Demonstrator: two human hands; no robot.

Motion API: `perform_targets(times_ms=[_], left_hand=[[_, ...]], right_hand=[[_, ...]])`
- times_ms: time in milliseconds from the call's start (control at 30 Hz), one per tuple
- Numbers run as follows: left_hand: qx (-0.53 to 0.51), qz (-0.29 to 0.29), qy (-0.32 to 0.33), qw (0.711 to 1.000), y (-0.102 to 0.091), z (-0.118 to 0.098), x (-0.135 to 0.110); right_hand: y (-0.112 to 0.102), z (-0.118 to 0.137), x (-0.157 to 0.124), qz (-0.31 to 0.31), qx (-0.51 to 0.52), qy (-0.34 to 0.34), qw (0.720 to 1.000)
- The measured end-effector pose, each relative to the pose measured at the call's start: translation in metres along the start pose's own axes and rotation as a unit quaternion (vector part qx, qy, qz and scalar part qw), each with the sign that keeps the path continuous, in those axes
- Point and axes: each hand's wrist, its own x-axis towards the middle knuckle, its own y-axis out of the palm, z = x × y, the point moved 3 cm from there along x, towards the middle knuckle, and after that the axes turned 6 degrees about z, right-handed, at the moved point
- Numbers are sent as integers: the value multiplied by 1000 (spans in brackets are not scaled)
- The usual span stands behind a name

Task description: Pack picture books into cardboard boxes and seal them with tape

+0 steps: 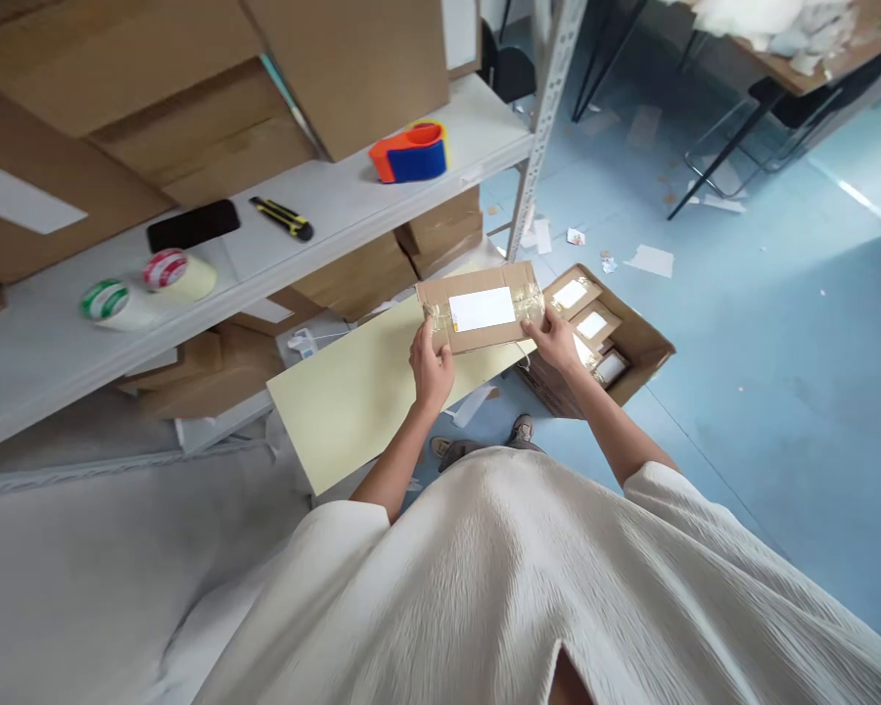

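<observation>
**Both hands gripping a taped parcel at centre frame**

I am looking at a small flat brown cardboard parcel with a white label (481, 308). It is hanging in mid-air at the centre of the frame, above a pale yellow sheet (352, 392) and just left of an open brown cardboard box (646, 343) on the blue floor (778, 343). It is looking light and fairly stiff to me. The clear tape (533, 299) wrapping its ends is probably making those spots slick, so the bare cardboard edges are seeming the surer grip. The left hand (431, 367) is clasping the lower left corner, thumb on top and fingers curled beneath. The right hand (554, 338) is pinching the lower right end likewise. Both forearms are reaching forward, wrists angling inward.
</observation>
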Motion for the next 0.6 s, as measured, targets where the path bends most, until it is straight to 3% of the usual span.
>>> perform_targets(times_ms=[300,467,600], left_hand=[[-76,174,60,980,168,-95,35],[-183,284,-7,941,264,-131,46],[-240,347,-67,904,329,-153,48]], right_hand=[[-158,-136,-39,-107,1,80,991],[-226,-208,-61,-133,-7,131,982],[-263,-255,-77,-136,6,150,979]])
